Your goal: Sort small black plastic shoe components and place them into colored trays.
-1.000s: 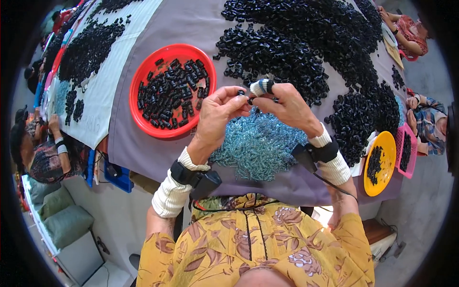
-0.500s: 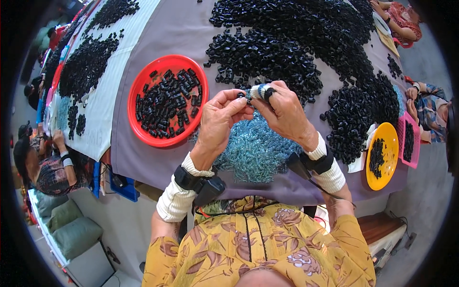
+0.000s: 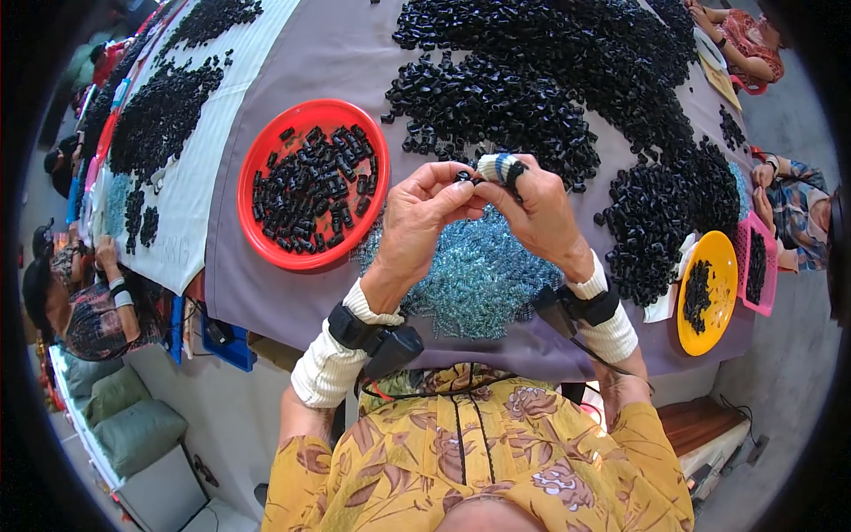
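Note:
My left hand [image 3: 415, 217] pinches a small black plastic piece [image 3: 463, 176] between thumb and fingertips. My right hand [image 3: 534, 208] is closed right against it, its thumb and fingertips meeting the piece. A white and blue striped knit cover wraps the right index finger. Whatever the right fingertips hold is too small and hidden to tell. Beneath both hands lies a heap of small blue-silver coiled pieces, like springs [image 3: 479, 275]. A big pile of black plastic pieces [image 3: 496, 106] spreads beyond the hands. Left of my hands, a red round tray [image 3: 247, 191] holds more black pieces.
At right stand a yellow plate [image 3: 724, 306] and a pink basket [image 3: 769, 266], both with black parts. More black piles [image 3: 168, 124] lie on the white cloth at left. Other people sit at the left and right edges. Cables run from my wrist straps.
Both hands have shifted slightly right and stay together. The right fingertips have moved from over the black piece to its right side, so it shows more clearly in the left fingers.

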`<state>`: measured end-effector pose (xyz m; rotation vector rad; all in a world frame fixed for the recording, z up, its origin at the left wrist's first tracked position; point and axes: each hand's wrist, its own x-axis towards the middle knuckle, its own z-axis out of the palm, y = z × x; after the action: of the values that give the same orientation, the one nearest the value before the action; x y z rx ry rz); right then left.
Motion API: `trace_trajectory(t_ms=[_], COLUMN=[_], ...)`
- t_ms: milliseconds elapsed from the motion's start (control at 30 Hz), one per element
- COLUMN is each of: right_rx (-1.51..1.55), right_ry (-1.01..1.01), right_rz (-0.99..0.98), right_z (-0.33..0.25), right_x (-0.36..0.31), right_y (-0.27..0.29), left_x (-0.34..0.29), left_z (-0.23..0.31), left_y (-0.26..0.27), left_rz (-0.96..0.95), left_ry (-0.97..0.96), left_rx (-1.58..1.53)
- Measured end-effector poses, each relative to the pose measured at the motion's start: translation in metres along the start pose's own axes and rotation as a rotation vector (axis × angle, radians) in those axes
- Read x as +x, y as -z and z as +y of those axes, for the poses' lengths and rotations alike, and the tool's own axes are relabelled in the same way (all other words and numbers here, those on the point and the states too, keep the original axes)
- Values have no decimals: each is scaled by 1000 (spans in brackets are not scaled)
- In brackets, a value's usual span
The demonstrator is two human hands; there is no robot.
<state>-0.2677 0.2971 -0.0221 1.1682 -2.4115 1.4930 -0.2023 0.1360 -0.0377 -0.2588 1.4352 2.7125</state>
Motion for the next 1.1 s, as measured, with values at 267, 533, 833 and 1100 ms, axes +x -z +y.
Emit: trace_trajectory(t_ms=[267, 533, 833, 1100], right_rx=[-396, -206, -337, -442], right_ry=[245, 173, 303, 297], right_rz=[-43, 82, 11, -44], right_z=[-6, -7, -12, -13], right_x=[2, 5, 10, 9], right_y=[5, 14, 13, 12], left_x=[-2, -4, -3, -5], left_z=[-2, 6, 2, 3], left_y=[0, -6, -8, -7], left_rz=[19, 40, 48, 80], left_ry=[-42, -121, -190, -220], left_rx=[59, 213, 285, 396])
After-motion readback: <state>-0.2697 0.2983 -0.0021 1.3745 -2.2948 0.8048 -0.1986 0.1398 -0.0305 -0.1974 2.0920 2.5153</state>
